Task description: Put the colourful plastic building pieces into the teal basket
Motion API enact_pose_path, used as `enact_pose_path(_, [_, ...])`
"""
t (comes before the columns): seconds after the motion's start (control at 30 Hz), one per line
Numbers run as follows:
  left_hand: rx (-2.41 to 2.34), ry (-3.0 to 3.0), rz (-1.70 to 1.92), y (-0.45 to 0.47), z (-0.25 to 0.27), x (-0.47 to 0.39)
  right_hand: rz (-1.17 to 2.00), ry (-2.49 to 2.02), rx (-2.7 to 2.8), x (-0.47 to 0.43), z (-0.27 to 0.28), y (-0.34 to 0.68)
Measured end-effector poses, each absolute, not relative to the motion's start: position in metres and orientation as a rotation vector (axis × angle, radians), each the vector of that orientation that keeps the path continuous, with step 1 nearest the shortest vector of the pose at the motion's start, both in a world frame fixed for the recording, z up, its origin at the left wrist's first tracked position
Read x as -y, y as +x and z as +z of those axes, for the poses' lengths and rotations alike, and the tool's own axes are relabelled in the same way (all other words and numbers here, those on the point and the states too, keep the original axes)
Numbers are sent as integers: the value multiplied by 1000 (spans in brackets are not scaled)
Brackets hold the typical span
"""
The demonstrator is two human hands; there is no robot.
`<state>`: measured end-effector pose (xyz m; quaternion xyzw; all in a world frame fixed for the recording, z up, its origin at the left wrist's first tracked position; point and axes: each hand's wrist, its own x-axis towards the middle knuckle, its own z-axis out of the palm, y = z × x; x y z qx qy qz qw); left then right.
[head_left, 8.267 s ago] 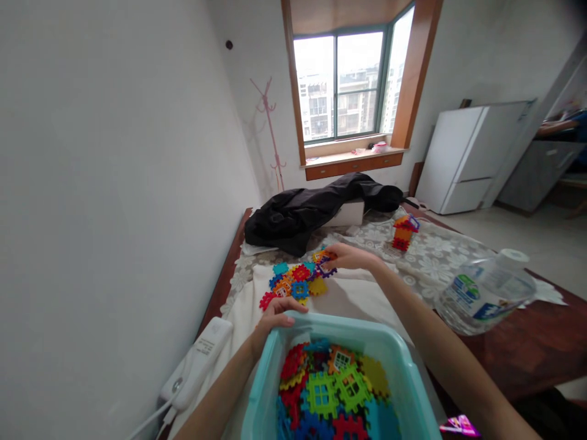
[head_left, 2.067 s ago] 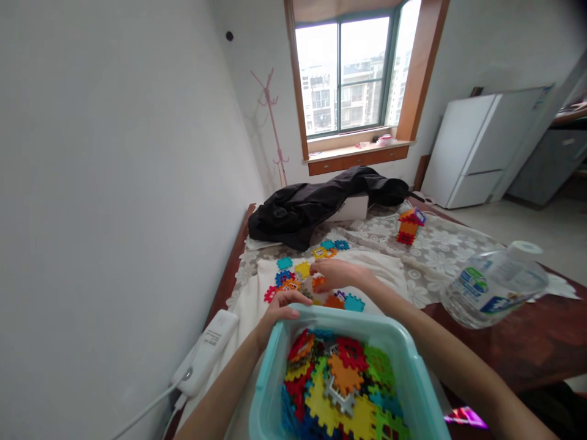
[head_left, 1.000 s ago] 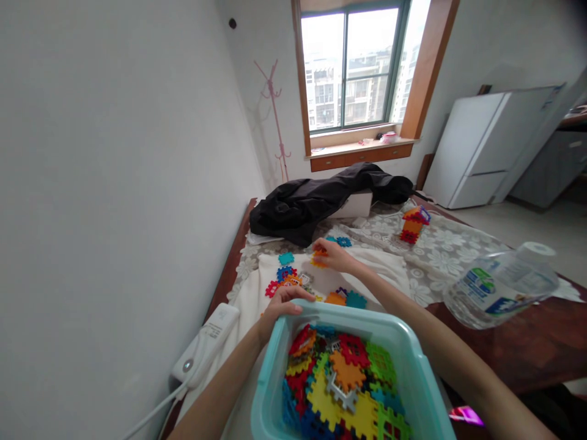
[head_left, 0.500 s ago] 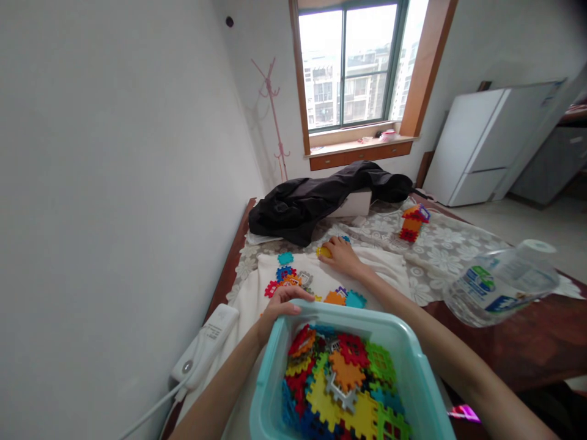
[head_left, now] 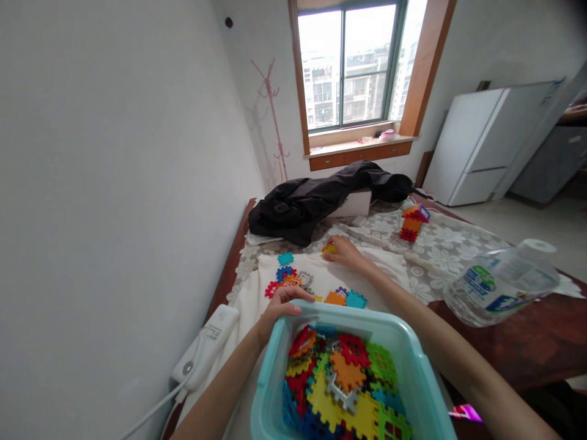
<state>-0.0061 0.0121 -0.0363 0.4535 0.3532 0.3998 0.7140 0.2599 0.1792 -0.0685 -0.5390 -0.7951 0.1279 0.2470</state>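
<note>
My left hand (head_left: 283, 302) grips the far left rim of a light teal plastic bin (head_left: 351, 310), fingers over its edge. Inside the bin lies a heap of notched building tiles (head_left: 346, 373) in red, orange, yellow, green, blue and grey. Farther off, my right hand (head_left: 345, 252) has its fingers closed on a yellow building tile (head_left: 329, 249) at the cloth's far edge. Loose tiles rest on the white cloth: a teal one (head_left: 285, 259), an orange-and-red cluster (head_left: 284, 286), and an orange one (head_left: 335, 298) beside another teal one (head_left: 356, 299).
A clear plastic bottle (head_left: 499, 284) stands on the right. A small house of joined tiles (head_left: 413, 222) sits at the far right on the patterned tablecloth (head_left: 452, 244). Black fabric (head_left: 293, 205) drapes over a white box (head_left: 352, 203). A white power strip (head_left: 206, 345) lies by the left wall.
My right hand has shifted slightly right, and the yellow tile has moved with it. The blue piece by its fingers no longer shows. My left hand and the bin stay put.
</note>
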Motion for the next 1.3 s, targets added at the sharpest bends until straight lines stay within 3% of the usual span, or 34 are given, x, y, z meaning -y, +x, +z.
enact_pose_path(0.8, [-806,1008,901,-2,-29,-9,661,-1433,2070,-193,-58,268])
enact_pose_path(1.07, [-798,1022,882,-3,-27,-12,472,-1630,1764,-207,-71,291])
enact_pose_path(1.3, [-801,1022,882,-3,-29,-13,417,-1732,1931,-207,-85,290])
